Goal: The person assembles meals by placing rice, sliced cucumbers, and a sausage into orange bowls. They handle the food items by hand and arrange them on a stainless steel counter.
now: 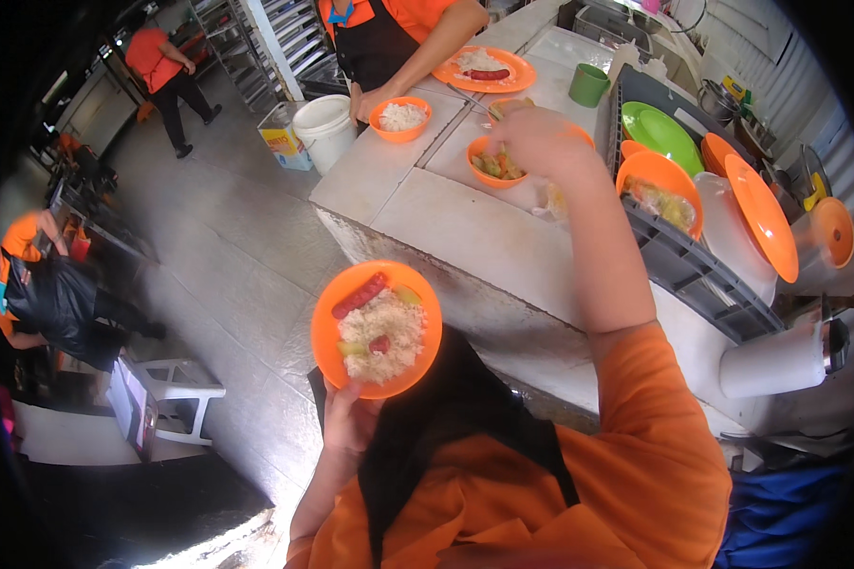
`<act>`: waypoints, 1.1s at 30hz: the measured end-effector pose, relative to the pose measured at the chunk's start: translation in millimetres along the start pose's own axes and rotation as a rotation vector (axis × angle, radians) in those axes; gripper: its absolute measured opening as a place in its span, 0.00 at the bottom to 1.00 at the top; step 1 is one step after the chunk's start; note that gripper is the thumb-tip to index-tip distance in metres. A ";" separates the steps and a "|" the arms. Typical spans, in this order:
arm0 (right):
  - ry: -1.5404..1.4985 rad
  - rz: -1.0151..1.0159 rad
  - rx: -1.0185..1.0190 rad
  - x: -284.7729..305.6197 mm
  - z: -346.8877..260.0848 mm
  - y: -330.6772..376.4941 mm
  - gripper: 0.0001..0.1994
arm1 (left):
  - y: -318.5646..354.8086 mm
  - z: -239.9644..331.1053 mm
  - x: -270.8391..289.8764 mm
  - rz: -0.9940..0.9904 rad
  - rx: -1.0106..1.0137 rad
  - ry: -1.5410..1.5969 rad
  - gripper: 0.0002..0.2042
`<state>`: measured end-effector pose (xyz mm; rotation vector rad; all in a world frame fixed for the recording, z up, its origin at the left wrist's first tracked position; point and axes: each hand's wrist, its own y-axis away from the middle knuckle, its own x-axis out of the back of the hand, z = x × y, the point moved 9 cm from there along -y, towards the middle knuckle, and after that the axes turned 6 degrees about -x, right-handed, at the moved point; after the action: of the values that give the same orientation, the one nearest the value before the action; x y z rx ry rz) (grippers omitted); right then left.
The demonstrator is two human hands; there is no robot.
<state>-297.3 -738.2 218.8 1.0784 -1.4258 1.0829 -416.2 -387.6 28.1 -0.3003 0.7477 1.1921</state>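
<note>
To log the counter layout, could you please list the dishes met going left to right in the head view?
Held plate of rice and sausage → small bowl of rice → bowl of vegetables → green cup → green plate

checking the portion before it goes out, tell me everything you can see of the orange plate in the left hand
The orange plate is round, smooth and plastic-looking, with a shallow raised rim. It is held roughly level, in the air over the grey floor, just short of the white counter's edge. It carries a mound of white rice, a whole red sausage along its upper left, a small red piece on the rice and pale yellow-green vegetable bits. The left hand grips its near rim from below; nothing else touches it.
</note>
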 end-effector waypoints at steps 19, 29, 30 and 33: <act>-0.516 -0.282 0.934 -34.6 -211.6 127.2 0.20 | -2.0 19.1 1.4 0.041 -0.043 0.025 0.34; -0.197 -0.294 1.089 -83.8 -264.0 162.9 0.21 | 11.3 11.5 14.7 0.007 -0.007 0.009 0.33; -0.184 -0.312 1.084 -88.1 -265.5 164.7 0.21 | 10.7 8.9 15.5 -0.023 -0.006 0.025 0.32; -0.175 -0.297 1.087 -99.7 -266.2 168.4 0.20 | 11.4 2.9 21.2 -0.041 0.018 -0.002 0.31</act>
<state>-400.9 -436.8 131.4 2.1001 -0.6825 1.5963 -422.0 -366.3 18.0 -0.2978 0.7470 1.1459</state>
